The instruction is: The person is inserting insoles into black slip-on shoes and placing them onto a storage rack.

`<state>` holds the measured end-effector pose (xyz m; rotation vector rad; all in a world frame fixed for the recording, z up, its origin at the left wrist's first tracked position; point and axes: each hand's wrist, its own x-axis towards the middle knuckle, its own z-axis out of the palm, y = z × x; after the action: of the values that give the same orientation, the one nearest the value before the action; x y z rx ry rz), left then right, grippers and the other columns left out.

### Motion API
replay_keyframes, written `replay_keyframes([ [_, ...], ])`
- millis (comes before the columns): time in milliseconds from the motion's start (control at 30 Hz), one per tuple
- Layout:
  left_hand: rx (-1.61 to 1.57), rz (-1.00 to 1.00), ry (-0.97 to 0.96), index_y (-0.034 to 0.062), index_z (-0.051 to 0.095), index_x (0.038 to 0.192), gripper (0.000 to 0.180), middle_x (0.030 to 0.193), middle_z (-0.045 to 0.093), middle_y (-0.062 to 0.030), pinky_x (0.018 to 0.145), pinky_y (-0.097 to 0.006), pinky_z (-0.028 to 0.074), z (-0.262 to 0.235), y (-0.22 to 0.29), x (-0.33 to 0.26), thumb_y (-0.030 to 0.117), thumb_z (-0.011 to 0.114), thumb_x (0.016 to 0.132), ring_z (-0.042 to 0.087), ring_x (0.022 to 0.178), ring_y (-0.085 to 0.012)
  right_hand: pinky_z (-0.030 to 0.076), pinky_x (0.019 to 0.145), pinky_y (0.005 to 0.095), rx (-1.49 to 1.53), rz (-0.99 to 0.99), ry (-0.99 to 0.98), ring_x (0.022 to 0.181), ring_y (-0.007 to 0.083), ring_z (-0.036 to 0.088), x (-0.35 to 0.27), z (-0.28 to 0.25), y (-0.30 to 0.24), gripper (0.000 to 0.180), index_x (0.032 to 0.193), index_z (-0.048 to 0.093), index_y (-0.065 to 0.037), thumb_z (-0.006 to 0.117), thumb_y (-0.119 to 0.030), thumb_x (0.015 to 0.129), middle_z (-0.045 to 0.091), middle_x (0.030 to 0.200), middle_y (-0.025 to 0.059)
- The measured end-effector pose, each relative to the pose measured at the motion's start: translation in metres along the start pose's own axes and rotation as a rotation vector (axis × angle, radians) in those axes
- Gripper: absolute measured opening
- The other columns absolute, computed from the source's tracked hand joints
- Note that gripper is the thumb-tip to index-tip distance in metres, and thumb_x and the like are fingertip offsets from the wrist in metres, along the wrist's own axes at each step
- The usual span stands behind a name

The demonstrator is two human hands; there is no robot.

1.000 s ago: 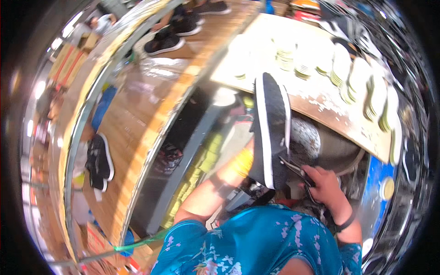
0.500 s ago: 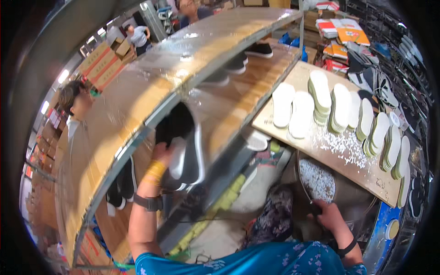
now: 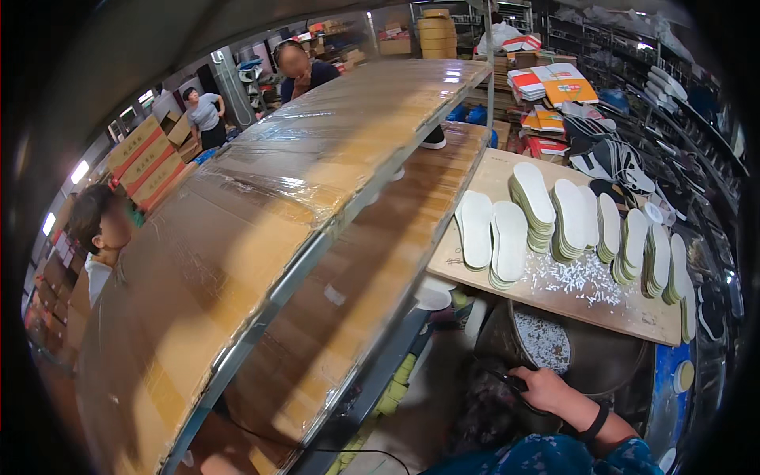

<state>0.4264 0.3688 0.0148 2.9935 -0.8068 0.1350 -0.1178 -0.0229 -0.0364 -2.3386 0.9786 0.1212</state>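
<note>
My right hand is closed around a black-handled tool; its working end is too dark to make out. Just beyond that hand, white scraps fill a rounded patch in a dark tub. At the lower left a bit of my left forearm shows under the edge of the upper shelf. The left hand itself is hidden, and no shoe shows near it. Above the tub lies a wooden board with several stacks of white insoles and loose white bits.
One black shoe sits at the far end of the lower shelf. The upper shelf's metal edge slants across the view. A dark cable hangs at the bottom. Three people are beyond the shelf. Orange-and-white packages are stacked at the back right.
My left hand, earlier on a black shoe with a white sole, has gone down and left out of sight, and that shoe no longer shows. The view has shifted. My right hand keeps its grip.
</note>
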Motion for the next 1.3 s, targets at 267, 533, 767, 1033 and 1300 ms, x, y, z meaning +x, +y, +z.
replay_keyframes([
  [267,-0.003,0.379,-0.337,-0.0006,0.059,0.101,0.036,0.097,0.06,-0.022,0.08,-0.037,0.046,0.025,0.054,0.064,0.026,0.057,0.076,0.058,0.088,-0.0358,0.048,0.073,0.0444,0.052,0.13,-0.038,0.079,0.0367,0.06,0.007,-0.003,0.042,0.038,0.11,0.054,-0.012,0.056,-0.022,0.073,0.061,0.085,0.0204],
  [533,-0.11,0.981,-0.389,-0.0003,0.059,0.085,0.019,0.071,0.06,-0.0172,0.06,-0.033,0.048,-0.025,0.386,0.064,0.015,0.061,0.074,0.059,0.061,-0.0246,0.042,0.087,0.0355,0.795,0.174,0.251,0.103,0.029,0.054,-0.053,-0.049,0.157,0.053,0.119,0.05,-0.01,0.06,-0.015,0.068,0.055,0.113,0.018],
  [767,-0.427,1.438,-0.51,-0.0019,0.058,0.1,0.026,0.092,0.06,-0.015,0.069,-0.029,0.047,-0.126,0.698,-0.139,0.008,0.059,0.077,0.06,0.08,-0.0207,0.042,0.085,0.0328,0.486,0.474,1.055,0.101,0.0221,0.054,-0.164,-0.146,0.355,0.044,0.112,0.053,-0.008,0.057,-0.004,0.068,0.058,0.106,0.0127],
  [1033,-0.918,1.547,-0.985,0.0007,0.056,0.103,0.02,0.096,0.06,-0.0064,0.074,-0.023,0.045,-0.052,0.888,-0.273,0.01,0.052,0.085,0.056,0.085,-0.0119,0.046,0.073,0.0452,-0.07,1.194,1.305,0.085,0.0374,0.059,-0.229,-0.264,0.571,0.074,0.135,0.02,-0.014,0.053,-0.005,0.069,0.059,0.092,0.021],
  [1300,-0.311,1.564,-1.039,0.0023,0.058,0.087,0.017,0.083,0.058,-0.0193,0.062,-0.043,0.046,0.089,0.789,-0.312,0.017,0.051,0.082,0.057,0.075,-0.0372,0.047,0.074,0.0438,-0.278,1.211,1.081,0.088,0.0376,0.059,-0.154,-0.307,0.677,0.067,0.137,0.018,-0.018,0.046,-0.006,0.077,0.056,0.101,0.0211],
])
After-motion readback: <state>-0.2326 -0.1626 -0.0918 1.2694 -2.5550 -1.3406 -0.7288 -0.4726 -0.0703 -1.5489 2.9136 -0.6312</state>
